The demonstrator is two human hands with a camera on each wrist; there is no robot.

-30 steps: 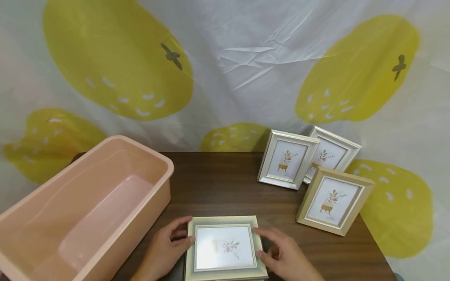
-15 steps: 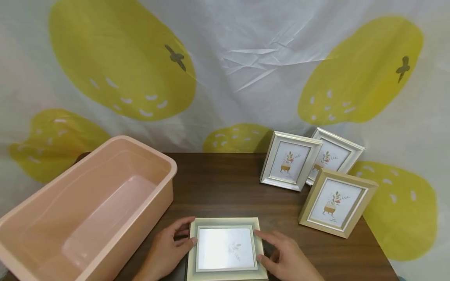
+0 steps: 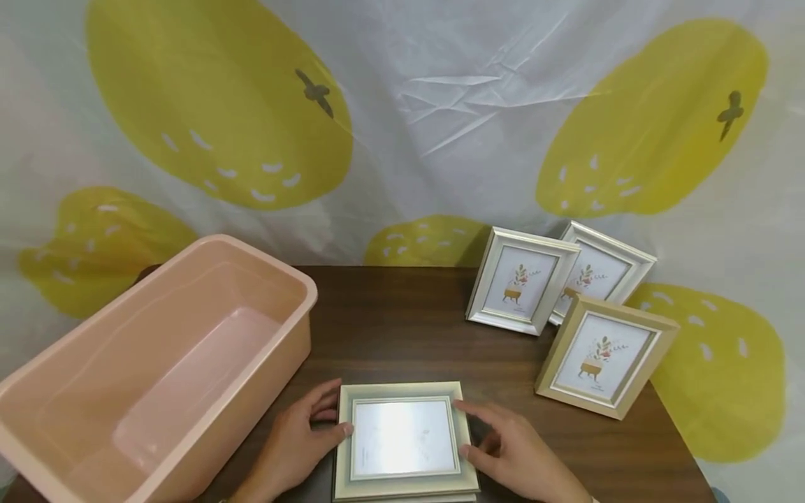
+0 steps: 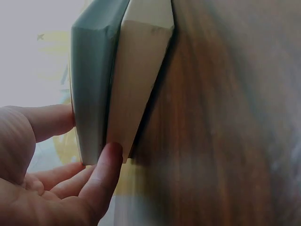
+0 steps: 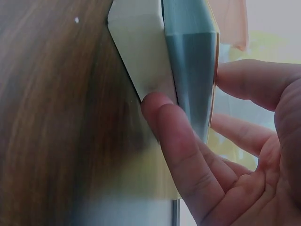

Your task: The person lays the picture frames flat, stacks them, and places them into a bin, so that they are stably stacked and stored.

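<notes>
Two picture frames lie stacked flat at the table's front, between my hands in the head view. The upper picture frame [image 3: 468,426] is cream with a grey-green inner border, and glare washes out its picture. Under it, the pale edge of the lower picture frame [image 4: 141,61] shows in the left wrist view. My left hand [image 3: 295,440] grips the stack's left side, thumb on the top face and fingers against the edges. From the right, my right hand [image 3: 518,447] holds the opposite side the same way, one fingertip at the lower frame [image 5: 141,52].
An open pink plastic bin [image 3: 295,328] stands left of the stack. At the back right stand two silver picture frames, the nearer silver frame [image 3: 518,279] overlapping the farther silver frame [image 3: 594,272]. A gold picture frame [image 3: 604,356] stands before them on the dark wooden table [image 3: 390,328]. Behind hangs a lemon-print cloth [image 3: 434,168].
Glare on the upper frame's glass has spread and shifted, covering most of the picture. The view has moved slightly. Both hands keep the same hold on the stack.
</notes>
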